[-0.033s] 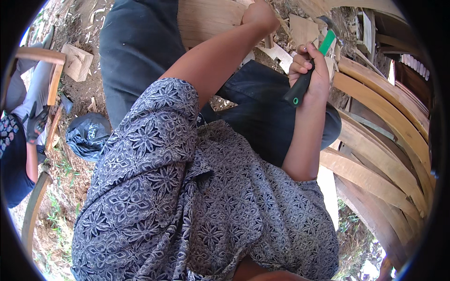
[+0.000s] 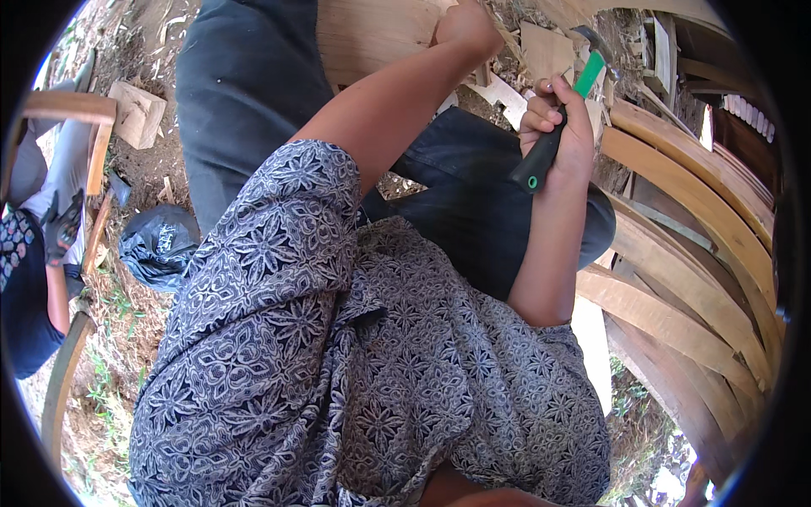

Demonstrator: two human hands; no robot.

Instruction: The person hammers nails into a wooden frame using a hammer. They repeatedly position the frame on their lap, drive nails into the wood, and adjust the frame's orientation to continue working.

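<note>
My right hand (image 2: 557, 127) is wrapped round the black and green handle of a hammer (image 2: 589, 74). The hammer's dark metal head points up and away, and its handle butt with a green-rimmed hole hangs toward me. Further left, at the upper edge, my left hand (image 2: 467, 29) is over a wide, pale wooden board (image 2: 372, 38) lying between my legs. Its fingers are hidden beyond the wrist and the edge of the picture, so whether it holds anything does not show.
Curved wooden pieces (image 2: 676, 296) are stacked on the right. Wood offcuts and chips lie on the ground ahead. To the left are a square wood block (image 2: 137, 114), a black plastic bag (image 2: 160, 245) and a co-worker's gloved hand (image 2: 63, 228) beside curved wood.
The co-worker's gloved hand at the left has shifted slightly. My hands and the hammer stay in nearly the same place.
</note>
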